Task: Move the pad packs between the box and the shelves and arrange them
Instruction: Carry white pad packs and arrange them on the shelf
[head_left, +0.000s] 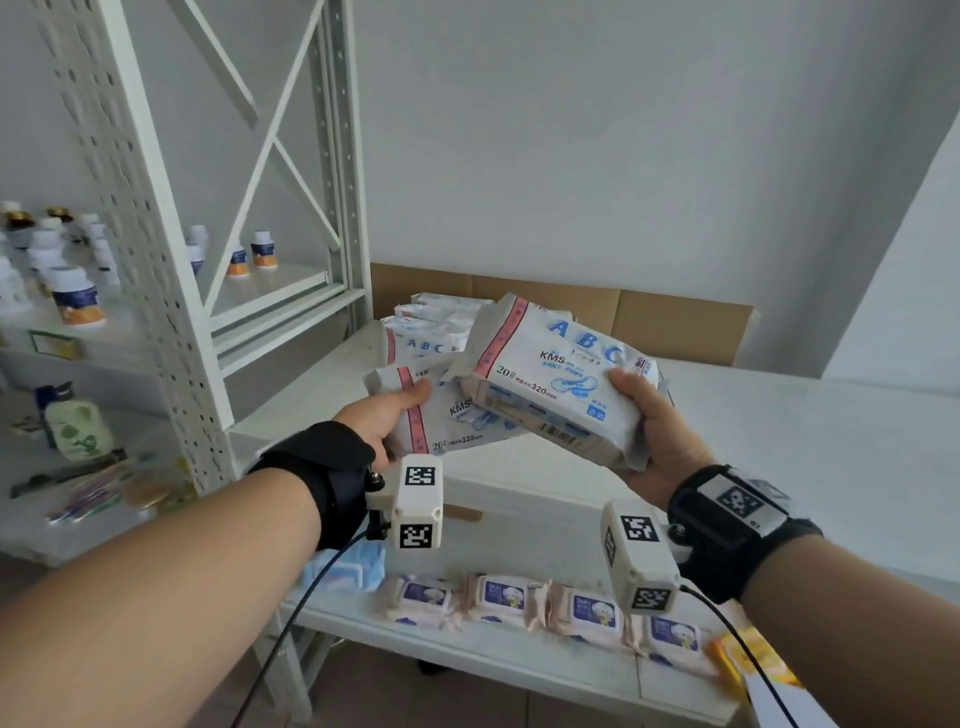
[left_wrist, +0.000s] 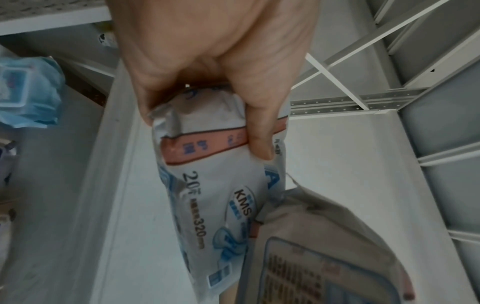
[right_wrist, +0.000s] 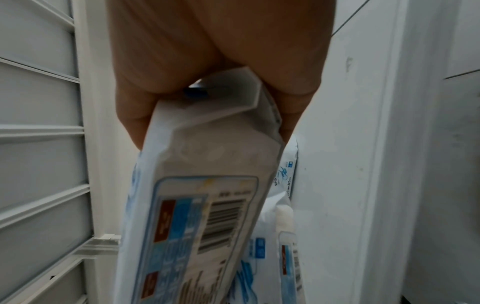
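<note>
My left hand grips a white ABC pad pack by its pink-striped end, thumb on top; in the left wrist view the same hand pinches that pack. My right hand holds a second white pad pack by its right end, tilted above the first and partly covering it. From the right wrist, that hand clasps the pack with its barcode side showing. Several more pad packs lie stacked on the white shelf behind, before a brown cardboard box.
A white perforated shelf post stands left, with small bottles on the shelves beyond it. On the lower shelf lie several purple-labelled pink packs, a blue pack and an orange item.
</note>
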